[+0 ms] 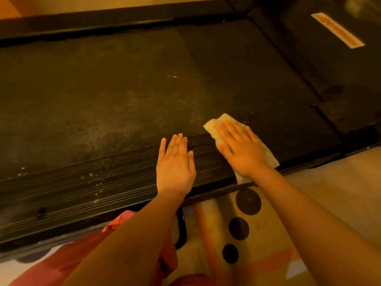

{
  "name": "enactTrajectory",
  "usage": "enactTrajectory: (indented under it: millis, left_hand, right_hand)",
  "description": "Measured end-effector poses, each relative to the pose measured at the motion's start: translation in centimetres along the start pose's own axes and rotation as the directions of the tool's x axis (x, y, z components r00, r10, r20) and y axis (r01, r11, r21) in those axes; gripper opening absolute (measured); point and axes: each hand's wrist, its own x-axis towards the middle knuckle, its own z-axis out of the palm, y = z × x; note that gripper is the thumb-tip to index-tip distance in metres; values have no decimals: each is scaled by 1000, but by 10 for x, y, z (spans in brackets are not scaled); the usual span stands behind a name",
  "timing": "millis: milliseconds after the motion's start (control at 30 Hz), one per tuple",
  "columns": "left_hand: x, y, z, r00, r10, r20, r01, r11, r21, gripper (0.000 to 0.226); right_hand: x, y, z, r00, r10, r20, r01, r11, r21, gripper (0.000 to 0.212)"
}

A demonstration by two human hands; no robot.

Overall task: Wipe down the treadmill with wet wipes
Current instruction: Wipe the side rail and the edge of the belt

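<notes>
The black treadmill belt (123, 89) fills the upper frame, dusty and speckled on its left half, darker on the right. Its ribbed side rail (92, 188) runs along the near edge. My right hand (241, 149) lies flat with straight fingers on a pale wet wipe (214, 124), pressing it across the rail and the belt's near edge. My left hand (175, 164) rests flat on the ribbed rail just left of it, fingers straight, holding nothing.
The treadmill's motor cover (334, 65) with an orange-and-white label (338, 29) sits at the upper right. A mat with black dots (247, 201) lies on the floor beside the rail. Red cloth (82, 261) shows at the bottom left.
</notes>
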Motion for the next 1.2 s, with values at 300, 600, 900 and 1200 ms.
enactTrajectory:
  millis: [300,600,900,1200]
  left_hand:
    - [1,0,1,1000,26,-8,-26,1000,7,75]
    - [0,0,0,1000,10,-5,-10,1000,-19,61]
    - [0,-1,0,1000,14,3,-14,1000,-21,52]
    - [1,0,0,1000,4,5,-4,1000,-30,51]
  right_hand:
    - [-13,-80,17,985,164,-45,-163,986,20,78]
    - [-26,15,7,987,131,-96,-134,991,-19,68]
    - [-51,67,23,888,318,-332,-308,948,82,57]
    - [-54,-26,34,880,314,-357,-281,949,144,55]
